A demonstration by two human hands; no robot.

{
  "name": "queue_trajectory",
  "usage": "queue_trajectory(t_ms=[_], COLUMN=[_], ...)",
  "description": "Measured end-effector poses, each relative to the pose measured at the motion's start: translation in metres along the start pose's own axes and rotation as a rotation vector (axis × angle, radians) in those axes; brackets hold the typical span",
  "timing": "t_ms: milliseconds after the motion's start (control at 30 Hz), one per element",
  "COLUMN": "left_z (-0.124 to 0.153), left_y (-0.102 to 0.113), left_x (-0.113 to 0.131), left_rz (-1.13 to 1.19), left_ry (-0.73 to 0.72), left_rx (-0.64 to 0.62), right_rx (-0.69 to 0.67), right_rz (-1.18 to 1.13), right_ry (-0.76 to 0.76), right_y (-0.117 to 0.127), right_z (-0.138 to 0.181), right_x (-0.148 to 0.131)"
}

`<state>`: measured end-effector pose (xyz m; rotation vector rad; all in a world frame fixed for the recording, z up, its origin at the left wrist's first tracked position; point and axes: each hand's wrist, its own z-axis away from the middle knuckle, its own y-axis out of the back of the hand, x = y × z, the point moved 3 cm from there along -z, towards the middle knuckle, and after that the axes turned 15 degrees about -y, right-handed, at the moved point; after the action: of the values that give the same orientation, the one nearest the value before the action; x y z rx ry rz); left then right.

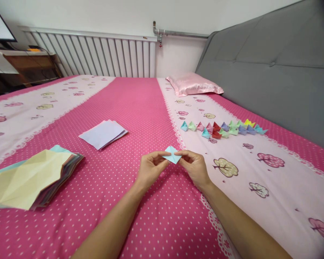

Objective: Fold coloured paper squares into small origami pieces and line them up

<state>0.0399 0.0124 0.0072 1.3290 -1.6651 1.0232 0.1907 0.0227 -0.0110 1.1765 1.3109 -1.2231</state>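
Note:
A small light-blue folded paper (172, 157), diamond-shaped with crease lines meeting near its middle, is held up in front of me. My left hand (152, 166) pinches its left corner between thumb and fingers. On the opposite corner, my right hand (194, 166) has the same kind of pinch. Both hands are just above the pink dotted bedspread (135, 104). Beyond my right hand, several small folded paper boats (216, 133) in blue, green, pink, red, purple and yellow stand in two uneven rows.
A stack of pale lilac paper sheets (104, 133) lies left of my hands. Nearer on the left is a thicker pile of creased coloured paper (35, 176). At the back are a pink pillow (193, 83) and a white radiator (97, 54); a grey headboard (272, 68) rises on the right.

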Motion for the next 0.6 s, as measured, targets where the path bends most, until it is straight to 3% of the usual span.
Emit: queue_trajectory(t_ms=[600], left_z=[0.0022], left_y=[0.0063], left_x=[0.0015], left_rz=[-0.233], left_ry=[-0.019], left_rx=[0.055], right_rx=[0.007], right_rz=[0.106], right_ry=[0.046], right_y=[-0.0033], right_z=[0.0061], right_x=[-0.0097])
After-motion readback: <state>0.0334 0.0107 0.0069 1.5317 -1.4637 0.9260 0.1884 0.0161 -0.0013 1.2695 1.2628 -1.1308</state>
